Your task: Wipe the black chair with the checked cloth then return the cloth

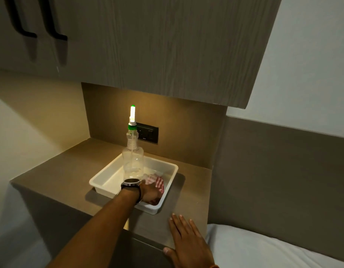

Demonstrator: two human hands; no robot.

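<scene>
One white tray (101,177): one spray bottle (133,159), one checked cloth (156,180). Left hand (151,194) fingers on cloth, grip unclear; right hand (188,242) flat, fingers spread.

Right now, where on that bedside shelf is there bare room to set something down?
The shelf is bare left of the white tray, and behind it toward the wall socket. The tray is crowded: spray bottle, checked cloth, left hand. The right hand covers the front corner.

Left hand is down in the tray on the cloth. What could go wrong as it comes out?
The left hand on the checked cloth is right beside the tall spray bottle standing in the white tray; a lifting wrist or trailing cloth could tip it. The light tray might also slide on the counter, since the right hand isn't holding it.
</scene>
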